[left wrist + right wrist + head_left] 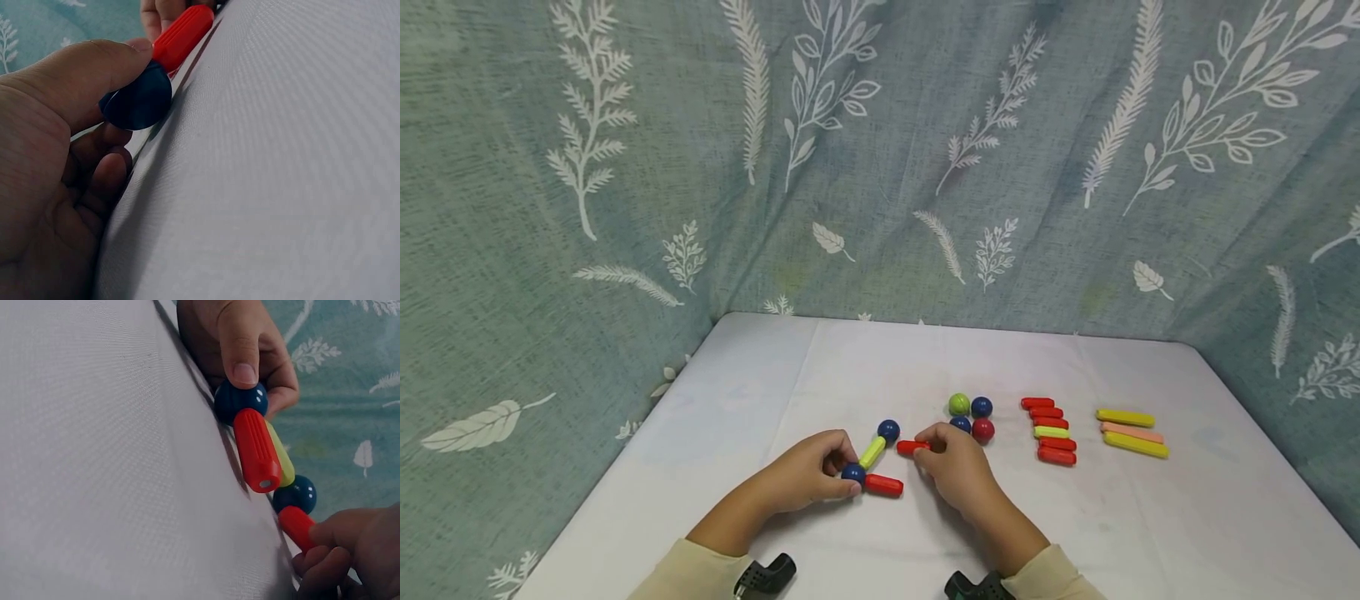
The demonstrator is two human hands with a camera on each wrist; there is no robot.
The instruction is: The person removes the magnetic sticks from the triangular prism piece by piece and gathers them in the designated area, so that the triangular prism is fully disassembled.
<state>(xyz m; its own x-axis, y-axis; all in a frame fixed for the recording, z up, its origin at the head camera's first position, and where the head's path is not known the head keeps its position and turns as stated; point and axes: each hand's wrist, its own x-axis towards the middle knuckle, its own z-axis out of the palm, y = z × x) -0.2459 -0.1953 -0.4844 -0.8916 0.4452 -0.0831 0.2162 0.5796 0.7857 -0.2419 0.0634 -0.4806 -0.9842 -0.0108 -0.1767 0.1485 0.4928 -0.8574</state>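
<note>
My left hand [808, 473] pinches a dark blue ball [853, 473] between thumb and fingers, low over the white table. Joined to this ball are a red rod [884, 485], pointing right, and a yellow-green rod [872, 452], leading away to a second blue ball [888, 430]. A metal tip shows at the red rod's free end [265, 484] in the right wrist view. With thumb and fingers, my right hand [958, 468] grips another red rod [296, 527], its end right at the second blue ball [295, 494]. Part of that rod is hidden by the fingers.
Beyond my right hand sit a green ball [958, 404], a red ball [982, 430] and two blue balls [981, 407]. Farther right lies a column of short red rods [1057, 457] with one yellow-green rod [1051, 432], then longer yellow rods [1136, 444] and an orange one [1132, 432]. Patterned curtain surrounds the table.
</note>
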